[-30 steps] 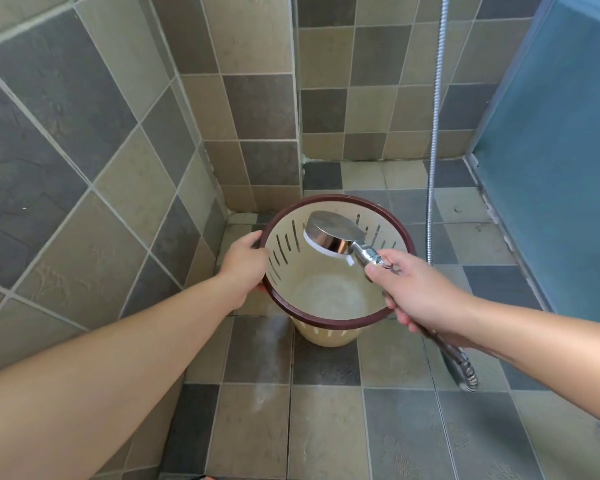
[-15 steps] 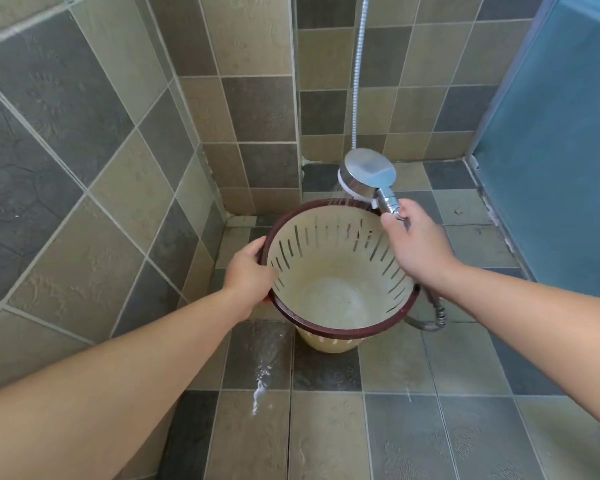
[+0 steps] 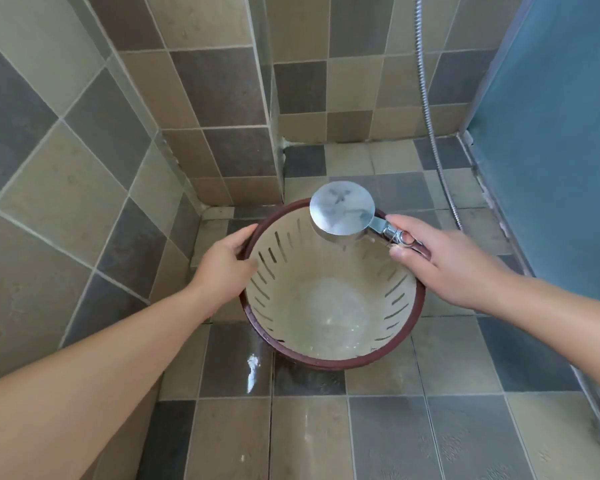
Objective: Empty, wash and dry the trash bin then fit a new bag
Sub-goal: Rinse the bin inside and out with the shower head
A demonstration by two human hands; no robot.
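While the left hand (image 3: 222,265) is clutching its rim mid-frame, the light, wet, slippery bin (image 3: 329,362) is tilting; the right hand (image 3: 440,265) is pinching the shower head (image 3: 342,207).

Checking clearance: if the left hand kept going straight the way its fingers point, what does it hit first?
The left hand already grips the trash bin by its rim, fingers pointing up-right. Going straight on, it would probably meet the shower head over the far rim, though depth is unclear.

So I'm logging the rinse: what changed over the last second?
The shower head swung from inside the bin out past its far rim, then back over that rim, gripped throughout by the right hand. The left hand kept holding the rim; the bin stayed put.
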